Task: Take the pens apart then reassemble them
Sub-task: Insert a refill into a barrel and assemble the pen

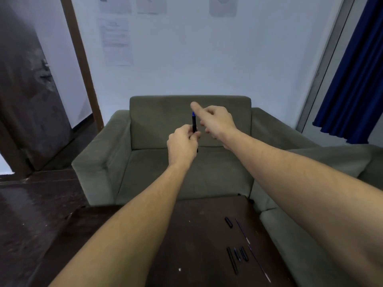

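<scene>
My left hand (183,145) is held out in front of me, shut on a dark pen (194,123) that stands upright with a blue end at the top. My right hand (215,121) hovers just right of the pen's top, forefinger stretched out over the blue end, other fingers loosely curled; whether it touches the pen is unclear. On the dark table (196,235) below lie loose pen parts: a short black cap (228,222), a thin ink refill (242,230), a black barrel (232,260), two small dark pieces (241,254) and a second refill (259,264).
A grey-green armchair (145,162) stands just beyond the table, with more sofa seating (290,235) along the table's right side. A dark door (27,90) hangs open at the left. Blue curtains (356,69) hang at the right. Papers are pinned on the far wall.
</scene>
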